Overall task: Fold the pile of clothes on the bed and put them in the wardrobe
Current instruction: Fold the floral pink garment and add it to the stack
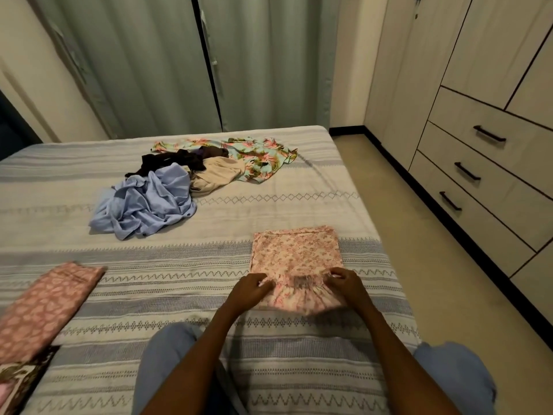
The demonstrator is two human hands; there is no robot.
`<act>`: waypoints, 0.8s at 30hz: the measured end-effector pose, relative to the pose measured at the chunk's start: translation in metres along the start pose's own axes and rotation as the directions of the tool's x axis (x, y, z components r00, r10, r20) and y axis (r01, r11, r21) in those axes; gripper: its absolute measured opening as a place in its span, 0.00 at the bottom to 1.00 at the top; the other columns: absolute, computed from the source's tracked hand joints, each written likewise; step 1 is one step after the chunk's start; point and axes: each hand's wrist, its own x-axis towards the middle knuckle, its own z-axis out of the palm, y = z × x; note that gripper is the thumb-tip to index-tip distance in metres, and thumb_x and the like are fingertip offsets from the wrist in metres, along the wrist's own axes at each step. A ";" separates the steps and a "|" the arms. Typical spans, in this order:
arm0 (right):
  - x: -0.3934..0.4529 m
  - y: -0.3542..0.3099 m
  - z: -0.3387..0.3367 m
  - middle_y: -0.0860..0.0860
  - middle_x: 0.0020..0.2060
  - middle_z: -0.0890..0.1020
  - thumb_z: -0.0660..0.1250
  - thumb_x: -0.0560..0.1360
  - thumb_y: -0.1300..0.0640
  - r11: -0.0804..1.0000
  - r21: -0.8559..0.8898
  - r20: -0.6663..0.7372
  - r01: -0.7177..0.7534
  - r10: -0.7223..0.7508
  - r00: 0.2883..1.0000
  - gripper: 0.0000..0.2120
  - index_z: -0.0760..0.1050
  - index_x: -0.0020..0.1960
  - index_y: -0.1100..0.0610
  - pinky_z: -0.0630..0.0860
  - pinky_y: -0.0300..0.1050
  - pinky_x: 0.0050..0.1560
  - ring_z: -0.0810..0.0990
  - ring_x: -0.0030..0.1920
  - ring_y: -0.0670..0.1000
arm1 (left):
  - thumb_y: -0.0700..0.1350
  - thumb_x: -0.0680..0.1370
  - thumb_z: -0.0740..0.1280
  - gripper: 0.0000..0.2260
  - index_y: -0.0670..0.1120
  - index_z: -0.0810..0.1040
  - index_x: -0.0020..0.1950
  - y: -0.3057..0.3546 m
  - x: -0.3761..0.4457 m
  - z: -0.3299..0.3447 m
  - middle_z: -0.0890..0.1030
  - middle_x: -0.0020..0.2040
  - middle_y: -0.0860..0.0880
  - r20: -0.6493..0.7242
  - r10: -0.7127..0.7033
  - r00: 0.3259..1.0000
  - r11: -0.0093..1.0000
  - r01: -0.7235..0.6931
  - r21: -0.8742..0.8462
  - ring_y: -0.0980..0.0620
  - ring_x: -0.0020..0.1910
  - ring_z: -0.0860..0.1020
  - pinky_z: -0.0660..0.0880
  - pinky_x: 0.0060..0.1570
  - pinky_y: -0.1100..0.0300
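Note:
A pink floral garment (296, 256) lies partly folded flat on the striped bed (209, 283) in front of me. My left hand (250, 290) pinches its near left corner. My right hand (347, 283) pinches the near right corner at the gathered band. The near hem is blurred and lifted off the bed. Farther back lies an unfolded pile: a light blue shirt (146, 205), a beige piece (215, 175), dark clothes (176, 160) and a turquoise floral garment (257, 154). A folded pink patterned cloth (45, 307) rests at the left edge.
The wardrobe (484, 139) with dark-handled drawers stands along the right wall, across a strip of beige floor (419, 235). Green curtains (167, 61) hang behind the bed. A brown patterned cloth (18, 381) shows at the lower left. My knees in blue trousers rest on the bed.

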 end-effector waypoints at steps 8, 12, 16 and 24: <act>0.029 -0.028 0.000 0.54 0.61 0.82 0.60 0.83 0.46 0.989 -0.128 -0.159 0.069 -0.089 0.983 0.19 0.75 0.69 0.55 0.73 0.44 0.52 0.81 0.58 0.56 | 0.50 0.84 0.62 0.12 0.43 0.78 0.51 0.006 0.037 0.006 0.80 0.41 0.50 -0.179 -0.067 0.982 0.995 0.051 -0.089 0.51 0.38 0.76 0.67 0.36 0.59; 0.061 -0.032 0.001 0.57 0.56 0.83 0.56 0.84 0.46 0.967 -0.251 -0.200 0.054 -0.106 0.974 0.18 0.73 0.68 0.54 0.77 0.49 0.51 0.82 0.53 0.59 | 0.52 0.85 0.58 0.13 0.46 0.77 0.49 0.009 0.066 0.008 0.79 0.39 0.50 -0.224 -0.076 0.971 0.997 0.074 -0.018 0.50 0.37 0.76 0.67 0.35 0.57; 0.095 -0.035 0.005 0.59 0.58 0.82 0.54 0.85 0.48 0.933 -0.357 -0.207 0.035 -0.116 0.971 0.17 0.70 0.70 0.52 0.77 0.54 0.53 0.81 0.55 0.62 | 0.54 0.85 0.54 0.15 0.46 0.75 0.59 -0.002 0.099 0.010 0.83 0.45 0.44 -0.263 -0.068 0.962 0.984 0.108 0.141 0.43 0.40 0.80 0.72 0.37 0.55; 0.162 -0.035 0.017 0.56 0.60 0.81 0.52 0.85 0.49 0.871 -0.492 -0.189 0.012 -0.120 0.975 0.16 0.67 0.70 0.49 0.73 0.55 0.53 0.80 0.54 0.63 | 0.55 0.85 0.53 0.12 0.51 0.73 0.57 -0.023 0.156 0.017 0.81 0.46 0.48 -0.386 -0.103 0.917 0.945 0.211 0.248 0.44 0.40 0.79 0.70 0.35 0.56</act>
